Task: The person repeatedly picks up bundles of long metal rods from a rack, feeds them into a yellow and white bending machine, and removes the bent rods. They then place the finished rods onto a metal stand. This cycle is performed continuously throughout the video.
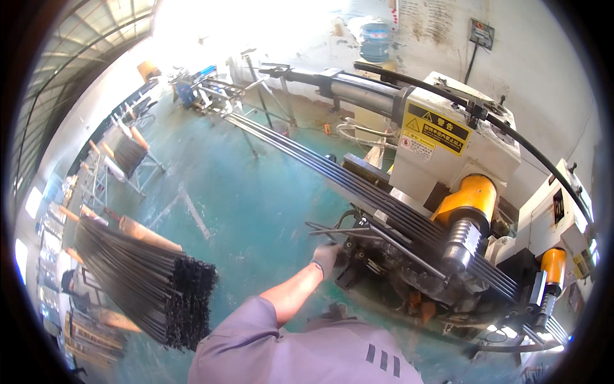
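Observation:
My left hand, in a pale grey glove, reaches to the near left end of a dark, greasy machine bed. It touches or is close against dark parts there. Its fingers are hidden, so whether it grips anything does not show. Thin dark hoses or cables stick out just above it. Several long metal rods run side by side over the bed, from the far left down to the lower right. Beside them hangs a ribbed metal cylinder under a yellow housing. My right hand is out of the picture.
A large bundle of dark rods lies on supports to my left. A rack with more rods stands farther off. White machine housings and a thick black hose line the right side. The floor is green.

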{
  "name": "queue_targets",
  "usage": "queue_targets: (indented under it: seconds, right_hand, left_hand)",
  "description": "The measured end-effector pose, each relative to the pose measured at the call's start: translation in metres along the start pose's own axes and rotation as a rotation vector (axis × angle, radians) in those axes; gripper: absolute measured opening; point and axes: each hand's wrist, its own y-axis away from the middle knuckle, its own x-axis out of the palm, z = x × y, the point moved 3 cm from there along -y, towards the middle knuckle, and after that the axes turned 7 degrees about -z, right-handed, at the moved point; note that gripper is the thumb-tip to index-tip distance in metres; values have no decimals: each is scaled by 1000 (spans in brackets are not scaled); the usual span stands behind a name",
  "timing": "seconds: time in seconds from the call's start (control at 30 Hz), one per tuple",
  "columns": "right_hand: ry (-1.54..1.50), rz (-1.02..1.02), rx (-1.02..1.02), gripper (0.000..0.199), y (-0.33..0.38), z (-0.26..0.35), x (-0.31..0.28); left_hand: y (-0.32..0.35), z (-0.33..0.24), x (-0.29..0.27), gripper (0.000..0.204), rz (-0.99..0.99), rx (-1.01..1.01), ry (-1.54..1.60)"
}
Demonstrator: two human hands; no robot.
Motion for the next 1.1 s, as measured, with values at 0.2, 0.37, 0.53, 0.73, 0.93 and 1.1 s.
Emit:
queue_targets:
  seconds: [0.2,0.37,0.53,0.73,0.93,1.1]
  right_hand:
    - [-213,55,-248,18,-49,37,-32]
    - [-331,122,-524,26,74,149,-29]
    - [-397,215,-743,37,61,207,-17]
    - [-813,188,-751,36,185,277,3]
    - [-940,168,-739,51,197,319,13]
    - [-1153,427,-388,45,190,377,25]
  left_hand:
    - [62,-79,15,31,-30,107,264]
    - [63,-124,21,30,-22,240,338]
    - [63,-169,36,34,-73,748,-191]
    - [64,-224,58,52,96,298,298]
    - [55,-297,99,49,253,421,331]
    - [159,-374,185,55,336,787,293]
